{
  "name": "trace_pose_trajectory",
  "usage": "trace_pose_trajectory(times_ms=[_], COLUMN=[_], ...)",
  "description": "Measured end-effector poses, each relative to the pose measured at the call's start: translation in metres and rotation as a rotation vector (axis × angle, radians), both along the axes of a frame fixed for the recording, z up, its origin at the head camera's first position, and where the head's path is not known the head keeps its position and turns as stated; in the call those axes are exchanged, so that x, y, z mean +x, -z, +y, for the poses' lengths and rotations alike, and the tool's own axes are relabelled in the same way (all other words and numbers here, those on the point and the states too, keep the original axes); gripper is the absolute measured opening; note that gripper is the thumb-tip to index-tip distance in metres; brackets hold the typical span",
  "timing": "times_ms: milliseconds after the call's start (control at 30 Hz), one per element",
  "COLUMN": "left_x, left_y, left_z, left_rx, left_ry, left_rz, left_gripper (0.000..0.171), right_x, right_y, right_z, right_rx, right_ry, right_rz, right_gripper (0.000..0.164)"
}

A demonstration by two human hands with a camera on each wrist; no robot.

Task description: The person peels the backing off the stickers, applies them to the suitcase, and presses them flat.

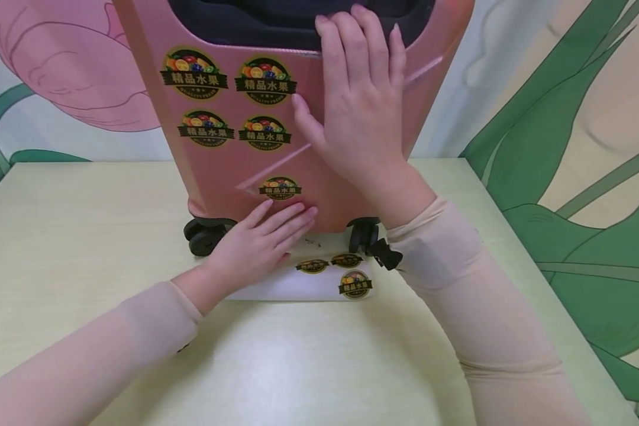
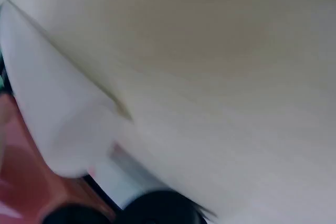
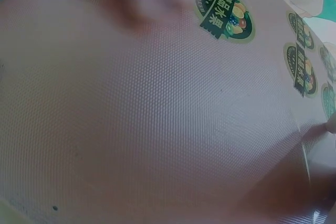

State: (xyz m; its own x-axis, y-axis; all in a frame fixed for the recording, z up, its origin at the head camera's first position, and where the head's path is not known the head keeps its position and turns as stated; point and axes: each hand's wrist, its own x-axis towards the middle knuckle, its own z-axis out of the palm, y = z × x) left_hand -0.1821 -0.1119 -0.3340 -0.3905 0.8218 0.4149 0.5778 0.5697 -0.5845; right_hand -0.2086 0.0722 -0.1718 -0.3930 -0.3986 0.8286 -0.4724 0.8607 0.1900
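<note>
A pink hard-shell suitcase point(image 1: 218, 171) stands upright on the table with several round fruit-label stickers on its front. My right hand point(image 1: 359, 106) lies against the upper front, its extended fingertips reaching onto the black panel point(image 1: 277, 21). Down near the suitcase's bottom edge, the extended fingers of my left hand point(image 1: 255, 248) touch the shell just below the lowest sticker point(image 1: 280, 187). In the right wrist view, a sticker point(image 3: 226, 14) shows on the textured shell beside blurred fingers. The left wrist view shows mostly tabletop, and the left hand's fingers cannot be made out there.
A white sticker sheet point(image 1: 298, 290) with a few labels lies on the table point(image 1: 85, 236), partly under the suitcase and left hand. Black wheels point(image 1: 205, 239) support the suitcase at both lower corners. Behind the table is a wall point(image 1: 436, 136) painted with plants.
</note>
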Motion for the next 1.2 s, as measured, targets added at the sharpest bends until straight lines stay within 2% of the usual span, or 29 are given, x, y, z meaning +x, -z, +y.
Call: trace_pose_trajectory(times_ms=[100,167,233,333,367,400,433,533,600,667,767,833,900,1000,1100,1133,1200], left_x=[-0.007,-0.012,-0.013,-0.009,-0.008,-0.007,-0.007,-0.009,-0.011,-0.012,-0.009,-0.008,-0.009,-0.014,-0.019,-0.02,-0.018], left_y=[-0.004,-0.005,-0.004,0.001,0.002,0.003,0.002,-0.004,-0.008,-0.007,-0.001,0.001,0.0,-0.007,-0.007,-0.004,0.003], left_z=[-0.005,-0.007,-0.009,-0.012,-0.013,-0.014,-0.015,-0.015,-0.012,-0.009,-0.007,-0.009,-0.012,-0.016,-0.018,-0.019,-0.023], left_rx=[0.135,0.177,0.079,-0.149,-0.188,-0.189,-0.161,0.055,0.147,0.137,0.038,0.023,0.063,0.18,0.22,0.202,0.078], left_ry=[-0.014,-0.027,-0.05,-0.023,-0.011,0.0,0.008,0.017,0.014,0.008,0.005,0.02,0.023,0.017,0.015,0.025,0.027], left_rz=[0.088,0.139,0.139,0.053,0.017,0.009,0.004,0.082,0.127,0.124,0.069,0.042,0.068,0.15,0.205,0.21,0.163], left_gripper=[0.054,0.055,0.056,0.062,0.063,0.061,0.06,0.053,0.048,0.045,0.045,0.046,0.045,0.047,0.05,0.049,0.047], right_x=[0.0,0.0,0.0,0.0,0.0,0.0,0.0,-0.001,-0.001,-0.001,-0.001,-0.002,-0.002,-0.001,-0.001,-0.001,-0.001], right_y=[0.001,0.001,0.001,0.001,0.001,0.001,0.001,0.0,0.0,0.0,0.002,0.002,0.002,0.002,0.002,0.002,0.001], right_z=[0.0,0.0,0.0,0.0,0.0,0.0,-0.001,-0.003,-0.003,-0.003,-0.003,-0.004,-0.005,-0.004,-0.003,-0.003,-0.003], right_rx=[-0.004,-0.006,-0.006,-0.01,-0.01,-0.013,-0.013,-0.016,-0.018,-0.021,-0.023,-0.023,-0.022,-0.021,-0.022,-0.022,-0.024], right_ry=[-0.006,-0.004,0.0,0.006,0.006,0.002,-0.002,-0.012,-0.012,-0.01,-0.015,-0.024,-0.024,-0.015,-0.005,-0.004,-0.006], right_rz=[0.007,0.007,0.004,0.001,0.0,0.003,0.005,0.008,0.006,0.004,0.007,0.013,0.013,0.01,0.004,0.002,-0.001], right_gripper=[0.061,0.061,0.061,0.062,0.062,0.062,0.062,0.062,0.062,0.062,0.062,0.062,0.062,0.062,0.062,0.063,0.063])
